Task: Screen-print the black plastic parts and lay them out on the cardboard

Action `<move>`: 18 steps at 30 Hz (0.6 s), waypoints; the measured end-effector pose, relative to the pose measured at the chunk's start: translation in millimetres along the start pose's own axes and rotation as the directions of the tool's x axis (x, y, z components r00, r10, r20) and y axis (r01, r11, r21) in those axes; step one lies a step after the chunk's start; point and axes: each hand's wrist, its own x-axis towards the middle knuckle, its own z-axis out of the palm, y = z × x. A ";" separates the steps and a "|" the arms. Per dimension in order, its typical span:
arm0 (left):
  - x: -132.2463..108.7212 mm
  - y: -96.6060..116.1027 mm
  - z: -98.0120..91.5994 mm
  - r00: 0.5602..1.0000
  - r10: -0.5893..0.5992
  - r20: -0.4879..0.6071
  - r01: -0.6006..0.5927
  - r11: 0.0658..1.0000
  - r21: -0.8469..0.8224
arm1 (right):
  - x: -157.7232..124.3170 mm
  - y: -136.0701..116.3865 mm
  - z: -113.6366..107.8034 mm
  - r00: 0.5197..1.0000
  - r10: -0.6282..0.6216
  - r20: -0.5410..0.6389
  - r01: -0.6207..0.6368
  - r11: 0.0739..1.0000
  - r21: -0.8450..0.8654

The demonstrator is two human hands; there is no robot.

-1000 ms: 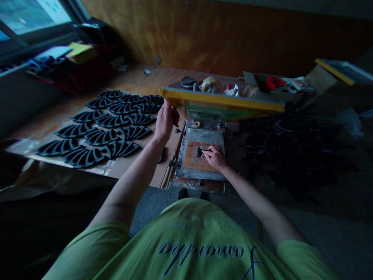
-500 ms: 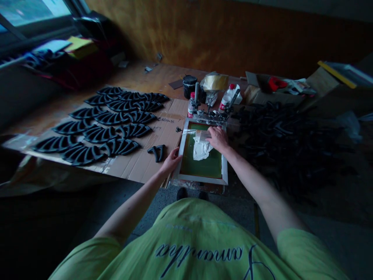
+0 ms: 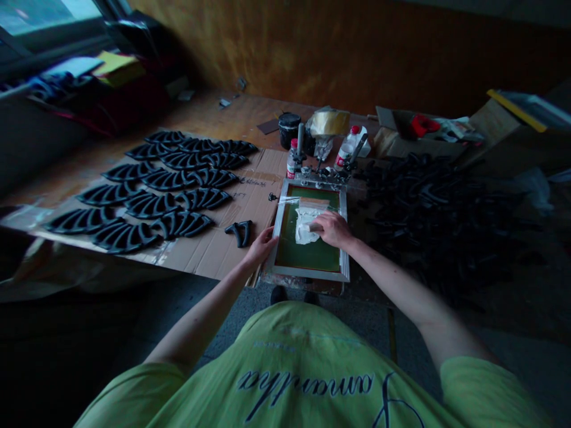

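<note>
A metal-framed screen (image 3: 290,257) with green mesh lies in front of me. White paste (image 3: 303,219) is spread on its upper middle. My right hand (image 3: 332,229) is closed round a small pale scraper (image 3: 314,227), whose edge rests in the paste. On the left side of the frame, my left hand (image 3: 264,244) grips the metal edge, its fingers partly hidden. Metal clamps (image 3: 319,174) stand at the screen's far end. Just left of my left hand, two small black pieces (image 3: 241,232) lie on the cardboard (image 3: 200,252).
Rows of black curved parts (image 3: 178,181) cover the cardboard at left. A dark heap of black parts (image 3: 428,208) lies at right. Behind the clamps are two red-capped bottles (image 3: 345,151), a black tub (image 3: 289,129) and a roll of tape (image 3: 330,123). An open carton (image 3: 401,139) sits at back right.
My right hand has moved toward me over the screen, drawing the scraper down through the paste. My left hand stays at the frame's left edge.
</note>
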 end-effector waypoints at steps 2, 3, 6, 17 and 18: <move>0.3 -1.0 -1.4 1.000 0.006 0.010 -0.006 1.000 0.006 | -4.2 -2.6 7.6 0.999 -0.001 -0.041 0.001 1.000 -0.002; 0.1 -0.9 -1.8 1.000 0.008 0.013 -0.008 1.000 0.009 | -8.2 -3.6 10.8 0.999 -0.024 -0.035 0.024 1.000 0.007; -1.9 3.2 -1.8 1.000 -0.008 0.019 0.008 1.000 0.003 | -13.7 -3.6 11.3 0.998 -0.062 0.003 0.062 0.997 0.051; -32.5 99.2 -1.8 0.974 0.222 -0.047 -0.225 0.971 -0.076 | 44.8 83.0 -58.1 0.829 0.439 -0.347 -0.338 0.887 0.316; -31.2 113.3 0.6 0.954 0.289 -0.076 -0.296 0.950 -0.100 | 34.1 96.6 -57.7 0.795 0.484 -0.367 -0.366 0.864 0.346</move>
